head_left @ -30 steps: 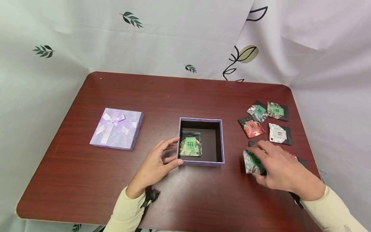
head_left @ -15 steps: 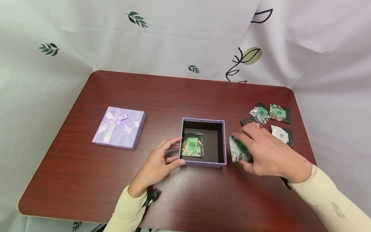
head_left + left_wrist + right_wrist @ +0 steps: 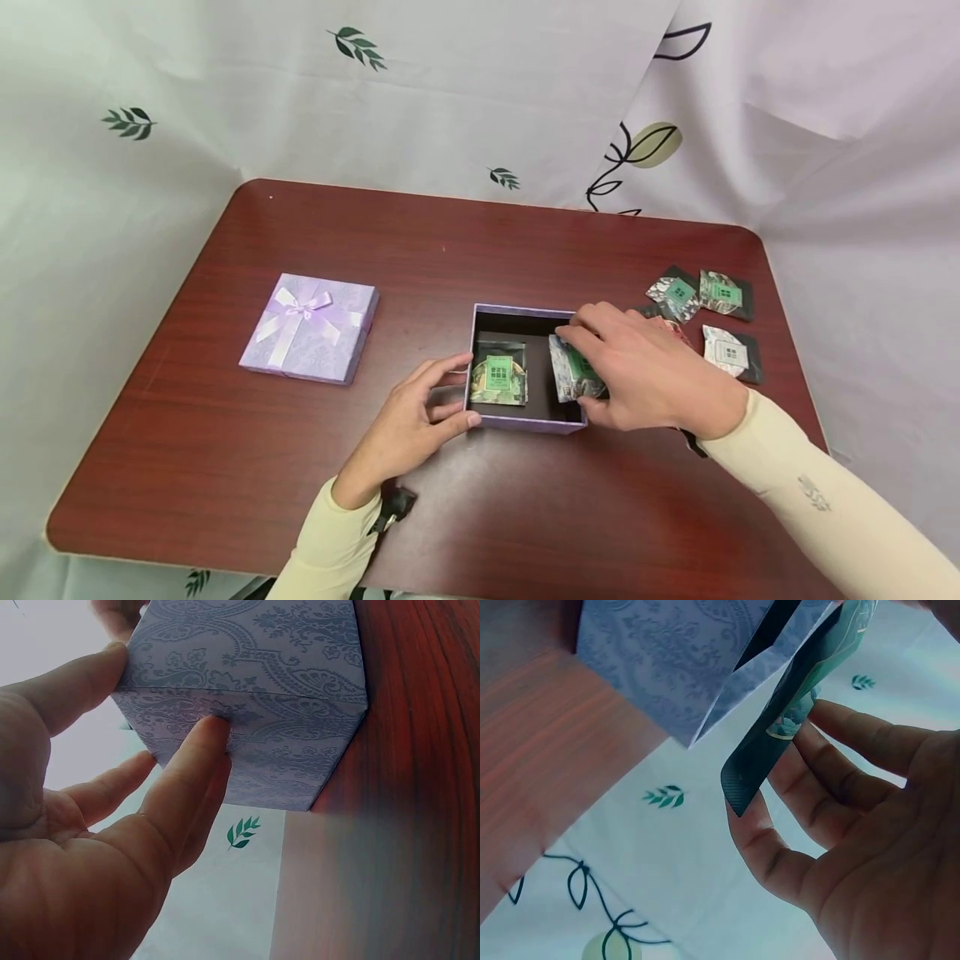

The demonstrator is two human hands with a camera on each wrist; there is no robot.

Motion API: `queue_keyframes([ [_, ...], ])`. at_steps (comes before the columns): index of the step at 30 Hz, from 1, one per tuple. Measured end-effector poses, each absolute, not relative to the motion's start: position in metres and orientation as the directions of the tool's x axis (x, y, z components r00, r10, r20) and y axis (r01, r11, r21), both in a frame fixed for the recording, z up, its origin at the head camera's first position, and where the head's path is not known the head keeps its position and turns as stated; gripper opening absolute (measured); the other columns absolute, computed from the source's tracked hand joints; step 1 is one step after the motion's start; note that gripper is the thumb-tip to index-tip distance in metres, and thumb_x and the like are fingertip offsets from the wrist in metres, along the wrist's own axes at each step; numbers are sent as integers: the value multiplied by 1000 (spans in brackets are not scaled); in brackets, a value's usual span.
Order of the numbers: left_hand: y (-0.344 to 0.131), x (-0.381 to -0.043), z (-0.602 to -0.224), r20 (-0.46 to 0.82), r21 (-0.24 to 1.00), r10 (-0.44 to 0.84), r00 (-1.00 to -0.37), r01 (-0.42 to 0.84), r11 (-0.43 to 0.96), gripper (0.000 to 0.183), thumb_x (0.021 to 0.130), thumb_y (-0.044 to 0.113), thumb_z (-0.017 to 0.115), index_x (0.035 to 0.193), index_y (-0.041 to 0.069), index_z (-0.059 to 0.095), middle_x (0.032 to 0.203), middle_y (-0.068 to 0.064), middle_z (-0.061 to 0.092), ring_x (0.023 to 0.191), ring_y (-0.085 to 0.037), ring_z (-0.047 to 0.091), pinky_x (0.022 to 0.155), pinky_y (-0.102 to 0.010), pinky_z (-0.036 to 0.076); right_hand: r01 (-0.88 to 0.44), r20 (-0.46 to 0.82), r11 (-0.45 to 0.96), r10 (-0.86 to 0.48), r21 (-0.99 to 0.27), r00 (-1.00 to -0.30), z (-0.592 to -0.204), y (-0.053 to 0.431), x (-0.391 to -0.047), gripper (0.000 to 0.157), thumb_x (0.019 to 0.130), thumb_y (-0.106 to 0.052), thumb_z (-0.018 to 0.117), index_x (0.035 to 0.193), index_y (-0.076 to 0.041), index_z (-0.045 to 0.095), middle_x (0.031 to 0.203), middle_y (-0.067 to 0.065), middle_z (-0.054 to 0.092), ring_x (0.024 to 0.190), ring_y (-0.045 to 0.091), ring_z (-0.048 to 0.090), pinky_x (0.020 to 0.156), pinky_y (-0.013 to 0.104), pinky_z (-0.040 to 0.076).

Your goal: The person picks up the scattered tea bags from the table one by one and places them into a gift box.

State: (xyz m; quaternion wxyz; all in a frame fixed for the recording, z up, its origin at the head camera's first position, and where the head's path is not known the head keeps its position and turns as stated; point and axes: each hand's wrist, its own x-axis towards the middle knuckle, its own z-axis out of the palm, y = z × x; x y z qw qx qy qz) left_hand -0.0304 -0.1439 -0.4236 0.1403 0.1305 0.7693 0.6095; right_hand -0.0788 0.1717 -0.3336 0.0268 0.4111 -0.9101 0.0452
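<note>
A lilac patterned box (image 3: 528,425) with a dark inside stands lidless near the middle of the table. My left hand (image 3: 408,423) touches its left side, the thumb at the front corner; in the left wrist view, nearly straight fingers (image 3: 176,776) meet the patterned wall. Flat in the box's left half lies a dark sachet (image 3: 500,375) with a green label. My right hand (image 3: 648,371) pinches another silver-and-black sachet (image 3: 572,371) with a green label, tilted over the box's right half. In the right wrist view, this held sachet (image 3: 784,724) overlaps the box rim, thumb and fingers along its edges.
The lilac box lid (image 3: 307,329) with a ribbon bow lies to the left. At the right lie two green-labelled sachets (image 3: 678,293) and a white-labelled sachet (image 3: 729,352). A red sachet (image 3: 671,327) is partly hidden behind my right hand. Patterned white cloth (image 3: 450,92) surrounds the table.
My right hand has carried the silver-and-black sachet leftward from the table's right side to over the box. My left hand has stayed at the box; the view has shifted slightly.
</note>
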Motion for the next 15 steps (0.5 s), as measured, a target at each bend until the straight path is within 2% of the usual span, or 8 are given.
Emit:
queue_keyframes([
  [3,-144,-31,-423,-55,976,372,-927,28,214,72,88,9,87,152,18,55,144,-19,58,134,-36,63,99,-27,63,-766,75,641,-762,-57,-643,-336,160,-86,77,71,-40,89,133,-2,66,121,10,61,109,28,59,83,45,59],
  [6,-144,-31,-423,-55,978,371,-927,26,208,72,88,9,87,152,20,55,144,-19,58,134,-37,63,99,-27,63,-781,62,623,-778,-50,-625,-339,149,-92,77,72,-42,88,133,-1,66,121,10,60,109,28,59,83,44,60],
  [15,-144,-30,-423,-57,976,374,-926,27,215,74,88,10,87,154,11,53,146,-17,58,134,-35,62,98,-26,63,-791,49,609,-790,-48,-611,-354,122,-104,71,73,-42,86,129,-2,67,118,10,62,107,27,60,85,42,63],
])
